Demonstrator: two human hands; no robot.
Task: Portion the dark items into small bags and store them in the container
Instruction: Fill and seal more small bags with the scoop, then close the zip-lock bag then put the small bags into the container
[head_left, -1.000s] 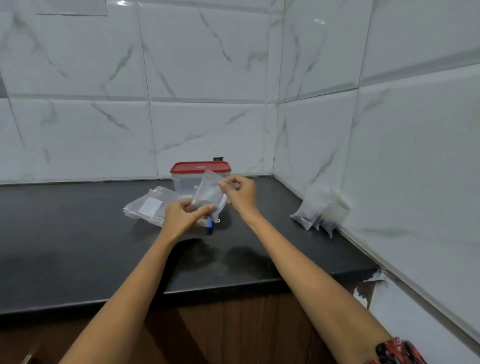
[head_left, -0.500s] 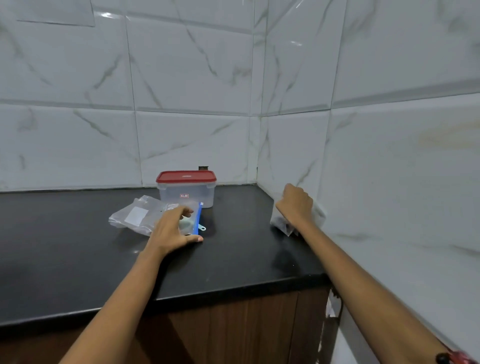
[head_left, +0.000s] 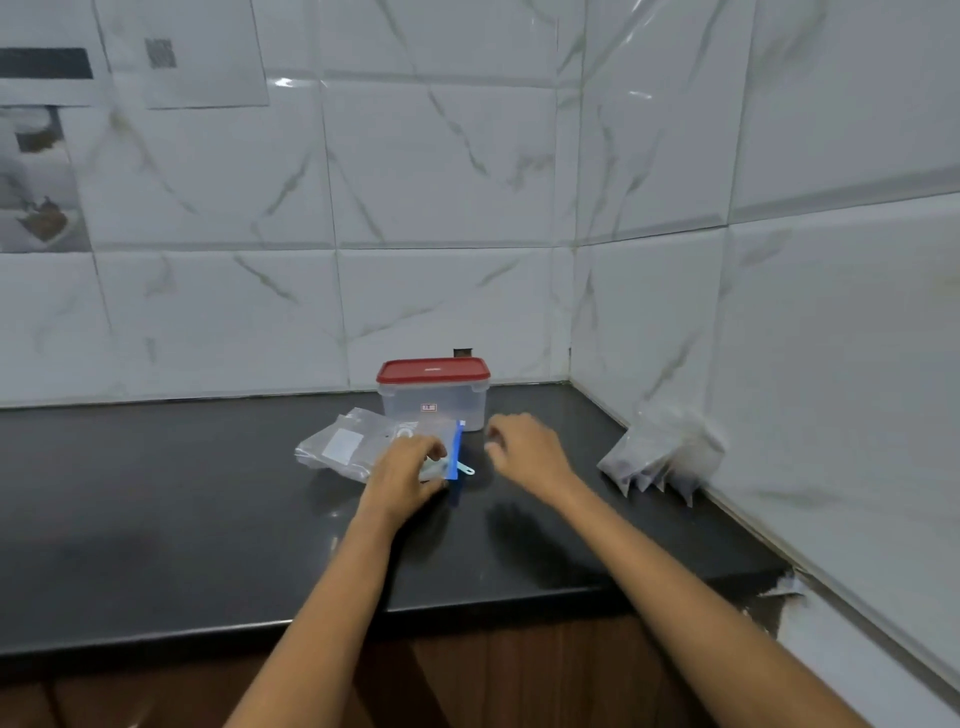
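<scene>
Against the tiled wall filled bags (head_left: 657, 460) waited unstored, container (head_left: 434, 392) lidded; left hand (head_left: 408, 475) apparently pinched a zip bag (head_left: 439, 447), right hand (head_left: 524, 449) loosely curled, empty.

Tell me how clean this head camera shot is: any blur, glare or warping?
Head view: the right hand is smeared by motion blur, the left hand sharper; glare streaks shine on the wall tiles near the corner; wide-angle warping bends the tile lines and the counter edge; soft hand shadows fall on the counter; the wall papers at top left are too blurred to read.
</scene>
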